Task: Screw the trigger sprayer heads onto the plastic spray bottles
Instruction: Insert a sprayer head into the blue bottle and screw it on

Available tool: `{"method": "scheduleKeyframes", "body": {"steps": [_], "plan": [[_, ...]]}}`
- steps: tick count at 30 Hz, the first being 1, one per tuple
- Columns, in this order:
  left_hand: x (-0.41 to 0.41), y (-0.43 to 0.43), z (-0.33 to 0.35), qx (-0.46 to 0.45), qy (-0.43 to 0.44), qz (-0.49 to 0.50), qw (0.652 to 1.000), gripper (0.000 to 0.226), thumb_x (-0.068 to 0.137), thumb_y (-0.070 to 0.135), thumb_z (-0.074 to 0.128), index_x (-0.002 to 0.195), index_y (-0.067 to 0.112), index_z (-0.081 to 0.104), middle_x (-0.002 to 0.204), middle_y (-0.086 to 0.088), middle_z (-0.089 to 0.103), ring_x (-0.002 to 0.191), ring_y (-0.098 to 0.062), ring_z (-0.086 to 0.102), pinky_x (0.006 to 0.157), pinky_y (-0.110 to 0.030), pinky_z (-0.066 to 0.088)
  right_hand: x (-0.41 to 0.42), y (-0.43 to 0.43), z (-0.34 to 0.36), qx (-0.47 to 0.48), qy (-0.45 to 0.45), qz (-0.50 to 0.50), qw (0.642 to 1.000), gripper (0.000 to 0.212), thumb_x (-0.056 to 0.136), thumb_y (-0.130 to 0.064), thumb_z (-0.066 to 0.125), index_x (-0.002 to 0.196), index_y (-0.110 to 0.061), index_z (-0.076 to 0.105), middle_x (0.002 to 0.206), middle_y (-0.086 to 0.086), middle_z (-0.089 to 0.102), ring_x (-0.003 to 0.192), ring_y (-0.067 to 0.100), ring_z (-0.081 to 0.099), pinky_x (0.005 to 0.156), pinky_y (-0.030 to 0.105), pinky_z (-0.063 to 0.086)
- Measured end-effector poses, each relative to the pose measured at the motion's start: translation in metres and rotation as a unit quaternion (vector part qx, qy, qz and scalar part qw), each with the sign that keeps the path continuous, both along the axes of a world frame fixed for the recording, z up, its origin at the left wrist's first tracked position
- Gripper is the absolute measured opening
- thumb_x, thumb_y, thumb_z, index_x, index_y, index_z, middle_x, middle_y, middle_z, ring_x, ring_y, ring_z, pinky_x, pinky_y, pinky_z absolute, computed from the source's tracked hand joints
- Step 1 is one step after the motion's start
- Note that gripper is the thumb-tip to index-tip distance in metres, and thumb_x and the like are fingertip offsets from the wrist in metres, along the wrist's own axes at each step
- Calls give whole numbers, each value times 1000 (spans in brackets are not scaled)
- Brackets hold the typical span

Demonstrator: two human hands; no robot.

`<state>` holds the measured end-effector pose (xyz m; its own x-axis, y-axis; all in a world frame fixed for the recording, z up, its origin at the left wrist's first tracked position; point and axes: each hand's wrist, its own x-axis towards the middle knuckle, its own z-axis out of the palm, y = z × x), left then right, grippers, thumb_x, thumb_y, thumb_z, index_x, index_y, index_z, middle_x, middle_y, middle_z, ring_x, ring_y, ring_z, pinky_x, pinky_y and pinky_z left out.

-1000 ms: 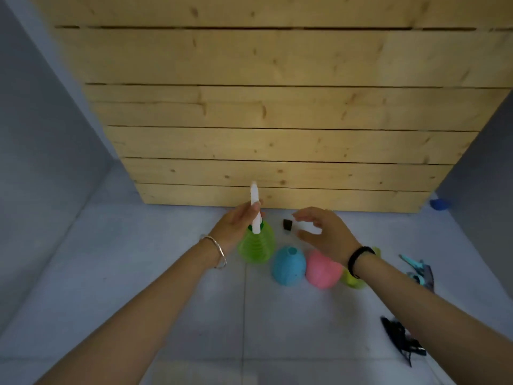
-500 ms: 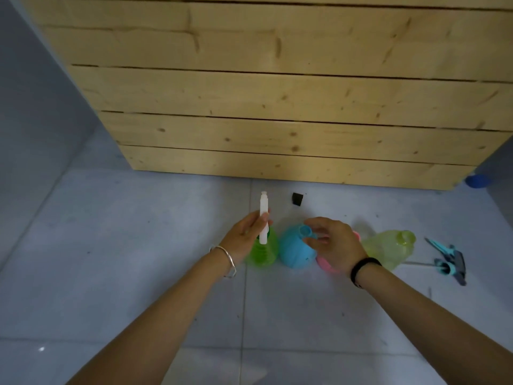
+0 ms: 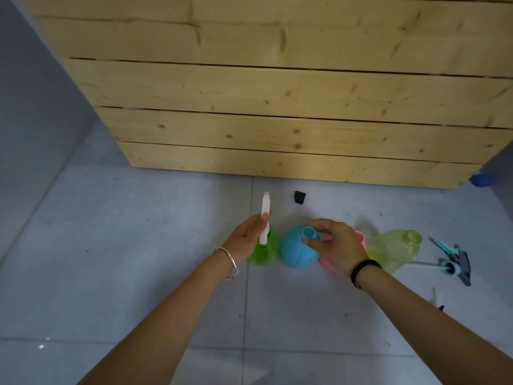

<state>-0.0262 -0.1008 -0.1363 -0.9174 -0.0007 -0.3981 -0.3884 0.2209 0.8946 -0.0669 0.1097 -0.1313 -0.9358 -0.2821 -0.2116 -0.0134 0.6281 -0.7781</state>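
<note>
Four round plastic bottles stand in a row on the floor: green (image 3: 265, 252), blue (image 3: 295, 251), pink (image 3: 361, 237) and yellow-green (image 3: 394, 245). A white trigger sprayer head (image 3: 265, 218) sits on the green bottle, and my left hand (image 3: 247, 237) grips it at the neck. My right hand (image 3: 333, 244) closes its fingers around the open neck of the blue bottle and hides most of the pink one. A loose teal and grey sprayer head (image 3: 452, 258) lies on the floor to the right.
A wall of pale wooden planks (image 3: 277, 107) rises just behind the bottles. A small black piece (image 3: 299, 197) lies near its foot, a blue object (image 3: 483, 179) at its right corner. Part of another dark piece (image 3: 440, 307) shows on the grey tiled floor (image 3: 138, 259).
My right hand came down from above the bottles onto the neck of the blue bottle. My left hand stayed on the white sprayer head. The view tilted down.
</note>
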Motion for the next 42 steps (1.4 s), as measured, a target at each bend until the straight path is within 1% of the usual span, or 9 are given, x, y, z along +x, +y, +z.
{"method": "scheduleKeyframes", "body": {"steps": [4, 9, 13, 16, 20, 26, 32, 36, 42], "plan": [[3, 3, 5, -16, 5, 12, 1000, 57, 88, 57, 30, 131, 23, 47, 111, 5, 54, 100, -9, 52, 74, -10, 38, 1, -1, -2, -17, -10, -16, 1000, 27, 78, -20, 74, 105, -21, 69, 106, -7, 68, 105, 12, 61, 91, 24, 47], [2, -2, 8, -13, -14, 40, 999, 69, 88, 55, 39, 145, 18, 32, 147, -6, 42, 133, -21, 42, 114, -36, 30, 6, 1, 0, -44, -20, -55, 997, 31, 75, -21, 77, 106, -21, 71, 104, -13, 65, 98, 6, 58, 75, 1, 42], [2, 4, 31, -56, 25, 94, 994, 70, 89, 52, 44, 148, 22, 23, 156, 1, 26, 141, -16, 27, 109, -25, 22, 9, 9, 27, -152, -45, -95, 983, 20, 73, -12, 78, 90, -23, 73, 96, -9, 71, 92, 6, 65, 82, 19, 52], [-1, 18, 69, -105, 162, 119, 974, 73, 82, 57, 54, 144, 26, 29, 151, 7, 26, 139, -8, 23, 106, -16, 19, 12, 25, 64, -225, -41, -87, 969, 18, 73, -9, 77, 83, -23, 72, 89, -13, 74, 88, 2, 68, 81, 19, 54], [-14, 61, 123, -71, 252, -8, 965, 76, 69, 56, 64, 136, 34, 37, 143, 13, 36, 128, 4, 32, 95, 4, 24, 15, 59, 112, -311, -50, -95, 944, 20, 71, -12, 76, 89, -8, 69, 97, -4, 76, 88, 6, 70, 72, 17, 56], [-36, 147, 153, -52, 125, -221, 966, 94, 38, 58, 77, 123, 45, 39, 124, 14, 52, 111, -9, 56, 91, -30, 51, 18, 137, 164, -387, -55, -132, 911, 29, 66, -28, 71, 88, -11, 66, 102, 2, 76, 91, 10, 71, 75, 20, 57], [-49, 217, 139, -80, 103, -308, 942, 80, 39, 61, 77, 110, 33, 55, 104, 11, 67, 93, -9, 65, 79, -32, 57, 12, 211, 138, -373, -108, -149, 910, 41, 67, -45, 69, 100, -20, 69, 116, -4, 71, 106, 9, 66, 85, 22, 54], [-59, 233, 118, -43, 100, -254, 961, 79, 41, 54, 82, 112, 29, 57, 105, 5, 68, 94, -15, 67, 81, -39, 58, 8, 263, 72, -276, -149, -320, 894, 25, 85, -38, 61, 105, -23, 63, 131, 9, 58, 99, 11, 59, 89, 29, 46], [-67, 230, 101, -28, 119, -209, 970, 71, 34, 54, 82, 99, 37, 60, 90, 13, 71, 79, 1, 67, 58, -15, 53, -3, 289, -24, -115, -236, -453, 852, 60, 80, -47, 67, 109, 5, 65, 128, 24, 58, 118, 38, 52, 103, 46, 40]]}}
